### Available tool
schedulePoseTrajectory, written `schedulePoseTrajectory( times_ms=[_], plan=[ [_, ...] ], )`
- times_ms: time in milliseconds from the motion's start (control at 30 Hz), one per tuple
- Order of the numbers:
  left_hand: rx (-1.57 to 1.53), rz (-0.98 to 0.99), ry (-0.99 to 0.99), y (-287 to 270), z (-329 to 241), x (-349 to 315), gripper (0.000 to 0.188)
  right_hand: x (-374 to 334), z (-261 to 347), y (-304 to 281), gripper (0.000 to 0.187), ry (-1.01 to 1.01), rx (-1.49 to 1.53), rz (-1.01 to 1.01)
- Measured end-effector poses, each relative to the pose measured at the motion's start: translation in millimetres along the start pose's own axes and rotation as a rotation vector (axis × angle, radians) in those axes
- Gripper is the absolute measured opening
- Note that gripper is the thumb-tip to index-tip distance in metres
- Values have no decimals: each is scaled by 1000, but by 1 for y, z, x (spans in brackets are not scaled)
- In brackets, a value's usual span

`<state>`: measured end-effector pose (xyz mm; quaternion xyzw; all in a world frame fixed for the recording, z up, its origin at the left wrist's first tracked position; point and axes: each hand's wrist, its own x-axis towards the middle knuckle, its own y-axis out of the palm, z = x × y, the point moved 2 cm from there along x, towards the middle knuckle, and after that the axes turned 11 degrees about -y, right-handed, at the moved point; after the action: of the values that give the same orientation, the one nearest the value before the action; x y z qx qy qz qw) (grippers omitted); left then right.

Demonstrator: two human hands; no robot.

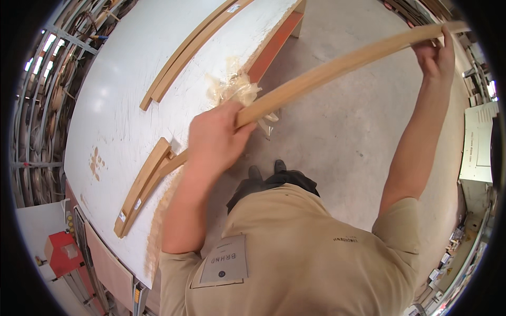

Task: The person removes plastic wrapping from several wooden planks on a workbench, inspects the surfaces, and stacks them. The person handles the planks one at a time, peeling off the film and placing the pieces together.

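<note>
A long, slightly curved wooden strip [337,71] runs from beside the white table up to the right, held in the air between my hands. My left hand [219,134] is closed round its lower left part, at the table's edge. My right hand [435,57] grips it near the far right end, arm stretched out, with fingers wrapped at its edge. Just beyond my left hand lies a crumpled clump of clear yellowish tape [234,90]. Shorter curved wooden pieces [139,192] rest on the table left of my left forearm; part of one is hidden behind that arm.
The scratched white table [113,110] fills the left side. Two long curved wooden strips [195,50] lie at its far part. Beyond it stand racks [34,126] with many thin strips. A red machine part [63,253] is at lower left, a pale cabinet [478,139] at right.
</note>
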<state>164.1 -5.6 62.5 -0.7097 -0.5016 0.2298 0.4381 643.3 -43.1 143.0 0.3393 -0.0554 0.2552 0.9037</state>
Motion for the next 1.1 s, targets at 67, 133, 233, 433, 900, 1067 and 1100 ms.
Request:
schedulePoseTrajectory(
  times_ms=[67, 133, 233, 433, 900, 1067, 1100],
  plan=[
    [-74, 281, -147, -26, 5, 2, 35, -26, -4, 0, 57, -69, 137, 52],
    [-187, 504, -213, -37, 19, 0, 37, -67, -6, 5, 57, -104, 272, 153],
    [-365, 707, -165, -34, 48, -5, 37, -112, -44, -3, 66, 155, 869, 651],
    [-377, 449, -243, -38, 77, 6, 32, -161, -118, -17, 75, 177, 1085, 519],
    [-1006, -356, -559, -44, 133, -98, 24, -131, -93, -59, 76, 78, 987, 60],
    [-1211, -15, -726, -33, 132, -78, 29, -128, -89, -53, 76, 73, 954, 73],
    [-1165, -39, -725, -32, 134, -78, 30, -127, -89, -50, 77, 64, 945, 93]
  ],
)
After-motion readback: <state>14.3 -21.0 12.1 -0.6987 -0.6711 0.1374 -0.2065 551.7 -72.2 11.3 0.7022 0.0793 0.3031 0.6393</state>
